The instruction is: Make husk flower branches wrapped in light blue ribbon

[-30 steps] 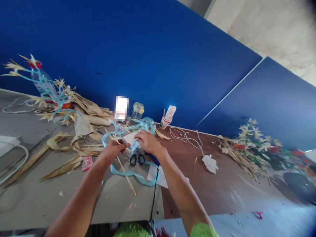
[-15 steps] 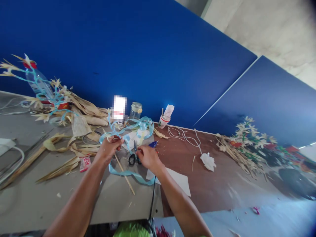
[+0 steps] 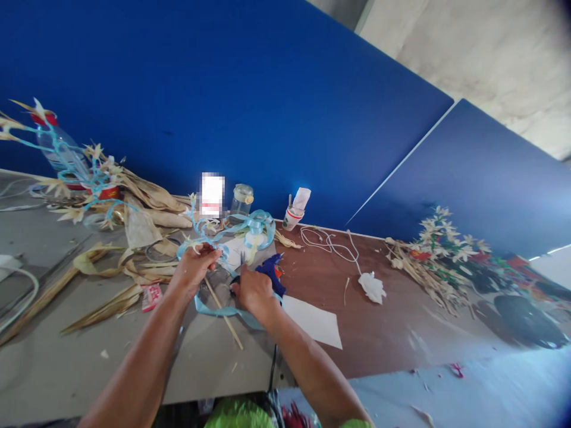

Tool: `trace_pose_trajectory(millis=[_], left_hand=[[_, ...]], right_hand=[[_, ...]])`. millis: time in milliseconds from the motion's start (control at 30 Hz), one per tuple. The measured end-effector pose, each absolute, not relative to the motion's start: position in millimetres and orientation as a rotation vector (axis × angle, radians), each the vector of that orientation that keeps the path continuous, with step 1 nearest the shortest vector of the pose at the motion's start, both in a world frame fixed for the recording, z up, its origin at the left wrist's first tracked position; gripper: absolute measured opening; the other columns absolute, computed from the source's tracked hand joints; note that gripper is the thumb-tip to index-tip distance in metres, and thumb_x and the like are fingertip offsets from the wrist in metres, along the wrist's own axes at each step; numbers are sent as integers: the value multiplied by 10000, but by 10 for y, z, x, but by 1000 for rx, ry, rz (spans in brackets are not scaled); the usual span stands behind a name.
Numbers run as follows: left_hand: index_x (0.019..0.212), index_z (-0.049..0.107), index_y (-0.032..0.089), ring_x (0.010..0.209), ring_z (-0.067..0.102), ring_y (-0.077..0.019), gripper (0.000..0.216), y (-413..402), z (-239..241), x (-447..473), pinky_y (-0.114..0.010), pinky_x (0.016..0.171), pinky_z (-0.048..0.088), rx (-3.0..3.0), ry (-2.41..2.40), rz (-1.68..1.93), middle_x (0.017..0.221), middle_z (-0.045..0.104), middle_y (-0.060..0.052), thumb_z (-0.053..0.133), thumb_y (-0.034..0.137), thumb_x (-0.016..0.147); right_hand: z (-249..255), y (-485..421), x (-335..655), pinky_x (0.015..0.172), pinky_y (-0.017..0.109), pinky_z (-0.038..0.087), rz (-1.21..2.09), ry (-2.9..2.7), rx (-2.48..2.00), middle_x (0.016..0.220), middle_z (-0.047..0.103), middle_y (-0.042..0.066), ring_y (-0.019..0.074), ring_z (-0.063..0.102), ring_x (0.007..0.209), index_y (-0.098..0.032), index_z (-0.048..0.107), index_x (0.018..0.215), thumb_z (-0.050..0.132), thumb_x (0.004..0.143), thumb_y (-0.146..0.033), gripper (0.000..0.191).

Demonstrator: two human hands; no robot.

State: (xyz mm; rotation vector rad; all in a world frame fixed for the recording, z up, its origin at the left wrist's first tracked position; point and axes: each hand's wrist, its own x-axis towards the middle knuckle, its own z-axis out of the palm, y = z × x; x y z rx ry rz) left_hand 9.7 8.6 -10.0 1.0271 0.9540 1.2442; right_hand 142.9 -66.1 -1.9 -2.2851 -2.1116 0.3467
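My left hand [image 3: 193, 271] is closed around a thin wooden stick [image 3: 225, 321] wrapped in light blue ribbon [image 3: 250, 223], holding it up over the grey table [image 3: 66, 356]. The ribbon loops around and under both hands. My right hand [image 3: 251, 292] is wrapped around a blue glue gun [image 3: 273, 270], whose black cord [image 3: 272, 368] runs down to the table's front edge. Black scissors [image 3: 233, 279] lie mostly hidden just left of my right hand.
A white sheet of paper [image 3: 314, 322] lies right of my right hand. Behind stand a glass jar [image 3: 241, 200] and a paper cup [image 3: 294, 218]. Dried leaves [image 3: 134, 196] and a plastic bottle [image 3: 57, 151] fill the left; a white cable [image 3: 328, 241], white flower [image 3: 372, 287] and flower bunch [image 3: 446, 244] lie right.
My right hand left the ribbon, dropped toward the scissors, then closed on the blue glue gun. My left hand kept its hold on the ribbon-wrapped stick.
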Motion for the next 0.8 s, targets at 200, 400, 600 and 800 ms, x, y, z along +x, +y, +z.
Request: trace_pose_trajectory(millis=[200, 400, 600, 800], left_hand=[[658, 595, 136, 414, 430, -58, 273, 101, -125, 91, -191, 405, 305, 1048, 907, 1244, 529, 529, 40, 769, 284, 509], [665, 612, 142, 446, 430, -57, 286, 114, -151, 91, -198, 429, 311, 989, 877, 1262, 556, 534, 40, 782, 304, 502], [676, 618, 140, 459, 433, -49, 273, 71, -65, 64, -191, 433, 303, 939, 872, 1234, 592, 544, 35, 777, 304, 526], [662, 625, 140, 486, 442, -45, 250, 86, -54, 14, -178, 441, 313, 870, 843, 1233, 615, 561, 24, 780, 303, 553]], right_hand=[[-45, -660, 1538, 722, 332, 451, 388, -2049, -2219, 983, 673, 163, 281, 633, 929, -125, 532, 1134, 518, 784, -290, 387], [-127, -631, 1840, 641, 254, 404, 661, -1607, -2018, 799, 653, 41, 172, 598, 742, -169, 570, 1100, 585, 700, -221, 405], [-70, -674, 2052, 402, 188, 182, 1523, -962, -1299, 615, 566, -10, 58, 354, 426, -155, 591, 977, 602, 685, -447, 413], [-65, -798, 2075, 404, 170, 175, 1762, -999, -963, 672, 631, 44, 92, 489, 530, -160, 566, 942, 693, 623, -393, 415]])
